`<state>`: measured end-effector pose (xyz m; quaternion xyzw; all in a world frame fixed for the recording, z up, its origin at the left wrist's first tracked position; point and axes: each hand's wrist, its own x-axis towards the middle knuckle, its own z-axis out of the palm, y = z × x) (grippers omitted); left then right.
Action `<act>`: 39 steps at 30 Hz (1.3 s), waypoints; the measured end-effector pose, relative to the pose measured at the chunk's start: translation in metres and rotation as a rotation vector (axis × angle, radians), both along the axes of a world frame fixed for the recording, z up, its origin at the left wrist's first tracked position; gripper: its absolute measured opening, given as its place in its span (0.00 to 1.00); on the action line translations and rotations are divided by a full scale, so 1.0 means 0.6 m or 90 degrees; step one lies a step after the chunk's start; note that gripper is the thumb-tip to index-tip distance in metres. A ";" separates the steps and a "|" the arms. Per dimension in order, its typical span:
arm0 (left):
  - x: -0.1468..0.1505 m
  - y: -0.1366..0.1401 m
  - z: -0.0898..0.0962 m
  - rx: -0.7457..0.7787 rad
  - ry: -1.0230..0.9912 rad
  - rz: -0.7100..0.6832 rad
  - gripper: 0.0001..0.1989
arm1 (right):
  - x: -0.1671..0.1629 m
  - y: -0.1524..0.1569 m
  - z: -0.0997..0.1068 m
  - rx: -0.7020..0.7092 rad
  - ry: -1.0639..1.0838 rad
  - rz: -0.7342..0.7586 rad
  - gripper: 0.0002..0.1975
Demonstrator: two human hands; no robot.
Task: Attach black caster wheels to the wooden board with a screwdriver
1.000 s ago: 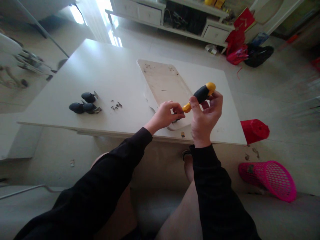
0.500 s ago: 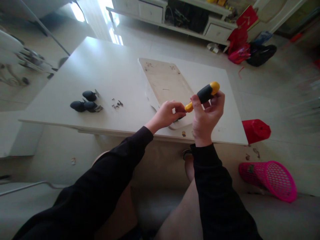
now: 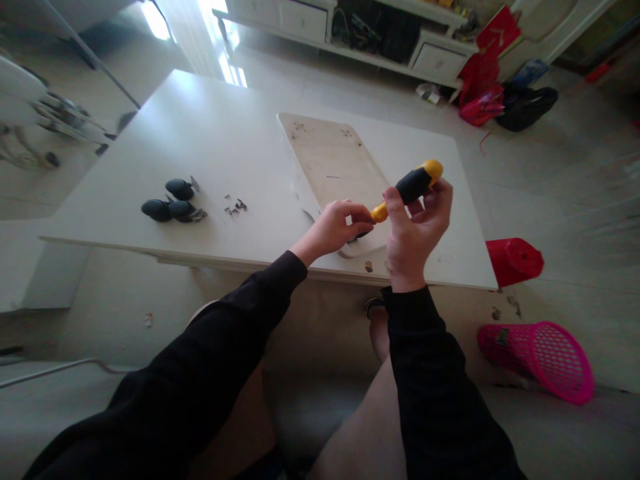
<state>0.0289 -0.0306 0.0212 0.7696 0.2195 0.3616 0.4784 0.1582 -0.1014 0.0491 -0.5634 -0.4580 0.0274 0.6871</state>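
Observation:
My right hand (image 3: 417,230) is closed around the black and yellow handle of a screwdriver (image 3: 413,187), which slants down to the left. At its front end, my left hand (image 3: 345,225) pinches the shaft between thumb and fingers. Beneath both hands lies an off-white rounded board (image 3: 333,150), with clusters of small dark holes near its far corners. A small dark metal part (image 3: 354,239) shows under my left fingers at the board's near end; the screwdriver's tip there is mostly hidden.
Several screws (image 3: 235,205) lie loose on the white table (image 3: 240,133). Left of them are three black caster wheels (image 3: 179,189) with metal plates. A red bin (image 3: 515,261) and a pink mesh basket (image 3: 537,360) lie on the floor at right. A white cabinet (image 3: 305,23) stands beyond.
The screwdriver's handle end and my right hand have shifted very slightly to the right. My left hand stays at the shaft; otherwise the view has only moved a little.

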 end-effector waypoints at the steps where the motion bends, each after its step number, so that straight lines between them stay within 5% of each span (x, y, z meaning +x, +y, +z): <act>1: 0.003 -0.002 -0.002 -0.007 -0.005 0.008 0.05 | -0.002 0.000 0.002 0.003 0.005 0.000 0.27; 5: 0.007 -0.005 -0.003 -0.027 -0.017 0.017 0.12 | -0.005 -0.001 0.004 0.019 0.008 -0.002 0.27; 11: -0.007 0.004 0.007 0.003 0.002 -0.070 0.06 | 0.006 0.002 -0.005 0.015 0.028 0.008 0.27; 21: 0.007 0.002 -0.003 -0.033 -0.020 -0.017 0.06 | -0.004 0.002 0.001 0.057 0.025 0.010 0.28; 33: -0.007 0.005 0.004 -0.118 -0.050 -0.158 0.06 | 0.014 0.009 -0.008 0.079 0.053 0.035 0.28; 39: 0.000 0.007 -0.004 -0.113 -0.044 -0.126 0.04 | 0.011 0.009 -0.006 0.090 0.043 0.029 0.26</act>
